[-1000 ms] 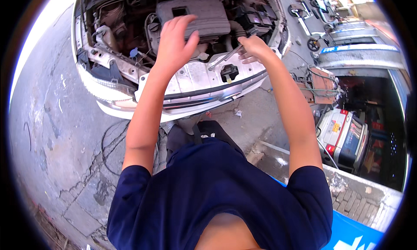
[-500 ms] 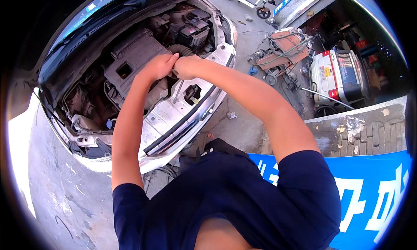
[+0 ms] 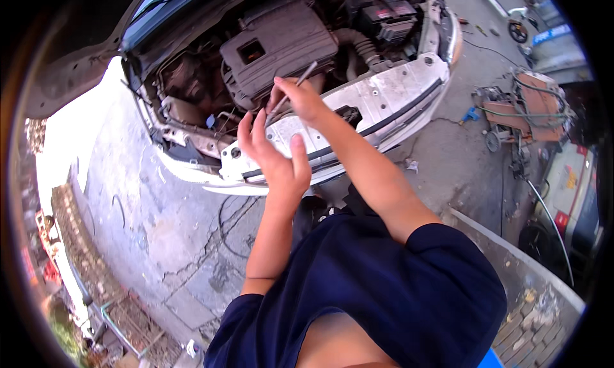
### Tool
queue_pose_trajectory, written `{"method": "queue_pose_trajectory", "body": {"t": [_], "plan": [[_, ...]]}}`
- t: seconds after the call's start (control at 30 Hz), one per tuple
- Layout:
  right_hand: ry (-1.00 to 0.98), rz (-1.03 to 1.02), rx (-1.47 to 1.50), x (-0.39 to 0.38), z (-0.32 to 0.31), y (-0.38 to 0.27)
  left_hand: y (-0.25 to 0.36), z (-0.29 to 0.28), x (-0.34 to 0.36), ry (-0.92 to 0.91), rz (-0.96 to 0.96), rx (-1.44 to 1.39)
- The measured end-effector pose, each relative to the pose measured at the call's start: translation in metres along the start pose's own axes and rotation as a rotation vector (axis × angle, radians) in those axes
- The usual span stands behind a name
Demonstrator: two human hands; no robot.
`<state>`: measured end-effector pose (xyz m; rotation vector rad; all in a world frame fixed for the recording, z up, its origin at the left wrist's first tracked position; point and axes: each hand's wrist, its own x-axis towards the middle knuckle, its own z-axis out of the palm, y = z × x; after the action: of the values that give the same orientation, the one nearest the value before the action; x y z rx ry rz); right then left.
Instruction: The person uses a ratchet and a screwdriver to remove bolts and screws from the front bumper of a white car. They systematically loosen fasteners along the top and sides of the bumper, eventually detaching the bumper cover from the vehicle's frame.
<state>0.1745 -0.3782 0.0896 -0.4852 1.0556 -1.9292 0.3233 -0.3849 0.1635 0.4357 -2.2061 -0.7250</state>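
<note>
A thin grey metal rod (image 3: 309, 72) slants through my right hand (image 3: 299, 101), whose fingers are closed on it above the front of a car's engine bay. Its upper end sticks out past my fingers toward the engine cover (image 3: 288, 39). Nearer to me is my left hand (image 3: 276, 162), with fingers spread and thumb apart. Its fingertips are close to the rod's lower end; whether they touch it I cannot tell. Below both hands runs the white front panel (image 3: 390, 90) of the car.
Right of the engine cover are a ribbed air hose (image 3: 363, 45) and a battery (image 3: 387, 16). A cart with brown boards (image 3: 531, 106) stands on the ground at right, near a white car (image 3: 566, 182). A dark cable (image 3: 222, 224) lies on the concrete.
My hands, close together before, are now apart. The left has opened and its fingers are spread. The rod now shows in my right hand. The view has turned, shifting the car rightward.
</note>
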Motion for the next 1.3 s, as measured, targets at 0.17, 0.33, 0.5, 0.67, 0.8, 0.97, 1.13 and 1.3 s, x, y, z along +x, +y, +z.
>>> {"method": "queue_pose_trajectory", "body": {"t": [0.17, 0.33, 0.5, 0.67, 0.8, 0.97, 1.13, 1.3], "plan": [[-0.249, 0.323, -0.866, 0.024, -0.059, -0.085, -0.016, -0.075, -0.075, 0.245, -0.108, 0.166], [-0.13, -0.778, -1.758, 0.029, -0.057, -0.063, 0.012, -0.077, -0.145, 0.49, -0.619, 0.113], [0.005, -0.934, -0.566, 0.001, -0.036, -0.008, 0.043, -0.031, -0.152, 0.646, -0.911, -0.323], [-0.228, -0.003, 0.182, -0.029, -0.013, -0.014, -0.007, -0.036, -0.225, 0.878, -1.588, -0.857], [-0.472, 0.433, -0.484, 0.04, -0.04, -0.038, -0.037, -0.047, -0.25, 0.924, -1.695, -0.966], [-0.372, -0.681, -1.971, 0.013, -0.016, -0.086, -0.052, -0.042, -0.282, 1.017, -1.682, -0.806], [0.099, -1.106, -0.628, -0.006, -0.027, -0.006, -0.07, -0.053, -0.34, 1.005, -1.781, -0.711], [-0.093, -0.43, 0.342, -0.009, -0.007, -0.009, -0.063, -0.066, -0.363, 1.065, -1.797, -0.748]]}}
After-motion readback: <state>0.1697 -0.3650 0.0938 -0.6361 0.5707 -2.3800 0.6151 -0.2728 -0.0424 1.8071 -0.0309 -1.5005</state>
